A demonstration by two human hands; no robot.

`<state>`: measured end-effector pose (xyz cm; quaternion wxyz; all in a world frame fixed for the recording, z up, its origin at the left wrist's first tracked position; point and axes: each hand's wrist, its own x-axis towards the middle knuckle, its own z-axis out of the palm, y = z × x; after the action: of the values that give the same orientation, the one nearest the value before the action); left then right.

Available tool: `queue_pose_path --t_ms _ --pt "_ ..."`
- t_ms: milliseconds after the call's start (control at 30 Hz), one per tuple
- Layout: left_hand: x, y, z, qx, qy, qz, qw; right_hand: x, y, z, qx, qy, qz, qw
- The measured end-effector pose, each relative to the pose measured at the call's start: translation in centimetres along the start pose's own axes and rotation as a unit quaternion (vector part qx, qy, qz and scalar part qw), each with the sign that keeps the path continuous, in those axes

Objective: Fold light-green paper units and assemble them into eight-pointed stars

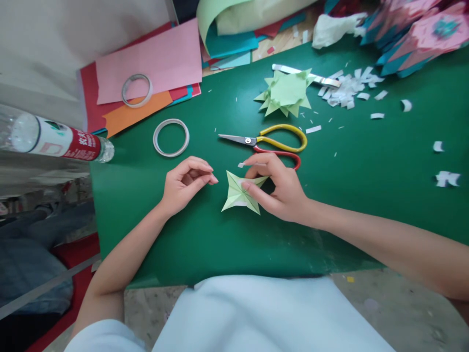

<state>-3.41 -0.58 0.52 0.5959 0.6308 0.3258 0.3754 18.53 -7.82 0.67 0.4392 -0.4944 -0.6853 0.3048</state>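
A dark green sheet [366,195] covers most of the tabletop [384,303], whose speckled grey surface shows along the near edge; stacked coloured paper [146,63] lies at the far left with a tape ring [137,90] on it, a second tape ring [171,138] on the green sheet, and a plastic bottle [54,139] on its side at the left edge; scissors [271,143] with yellow and red handles lie just beyond the hands, with a pile of folded green pieces [286,93] and white paper scraps [348,90] farther back. The pink and teal paper shapes [417,34] at the top right are cut off by the frame and blurred. The right hand [282,188] pinches the folded light green star piece [240,194] by its right edge; the piece rests on the green sheet between the hands; the left hand [185,181] is loosely curled and holds nothing, its fingertips just beside the piece.
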Motion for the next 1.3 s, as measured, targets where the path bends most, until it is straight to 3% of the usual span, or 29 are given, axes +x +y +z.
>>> queue_pose_path --t_ms 167,267,367,467,567,633,733,833,967,1067,1200,1300 --pt "-0.2 0.4 0.3 0.027 0.028 -0.083 0.996 0.1 0.0 0.0 -0.001 0.007 -0.002 1.0" --pt "-0.4 0.6 0.0 0.058 -0.026 -0.095 0.993 0.1 0.0 -0.1 0.008 0.012 -0.005 1.0" --pt "-0.7 0.9 -0.2 0.114 -0.107 -0.047 0.987 0.2 -0.3 -0.3 0.027 0.019 -0.017 0.999" --pt "-1.3 1.0 0.3 0.161 -0.15 -0.008 0.975 0.1 -0.6 -0.3 0.039 0.018 -0.019 0.999" --pt "-2.0 0.6 1.5 0.126 -0.139 0.0 0.982 0.0 -0.7 -0.3 0.046 0.015 -0.009 0.999" --pt "-2.3 0.1 2.3 0.027 -0.091 0.025 0.995 0.0 -0.7 -0.2 0.053 0.012 -0.005 0.999" --pt "-2.6 -0.6 2.8 -0.03 -0.111 0.07 0.991 0.1 -0.5 -0.2 0.063 0.003 -0.005 0.998" --pt "-2.6 -0.6 2.5 0.039 -0.137 0.07 0.987 0.1 -0.4 -0.1 0.065 -0.006 -0.006 0.998" --pt "-2.6 -0.1 2.4 0.13 -0.121 0.045 0.983 0.1 -0.2 0.0 0.044 -0.013 -0.006 0.999" --pt "-2.6 0.1 2.7 0.12 -0.102 0.009 0.987 0.4 -0.2 -0.2 0.004 0.007 -0.016 1.0" --pt "-2.6 0.1 3.3 0.099 -0.06 -0.015 0.993 0.7 -0.4 -0.5 -0.064 0.086 -0.017 0.994" --pt "-2.7 0.1 3.6 0.09 -0.047 -0.017 0.995 0.5 -0.9 -0.2 -0.076 0.085 -0.005 0.993"
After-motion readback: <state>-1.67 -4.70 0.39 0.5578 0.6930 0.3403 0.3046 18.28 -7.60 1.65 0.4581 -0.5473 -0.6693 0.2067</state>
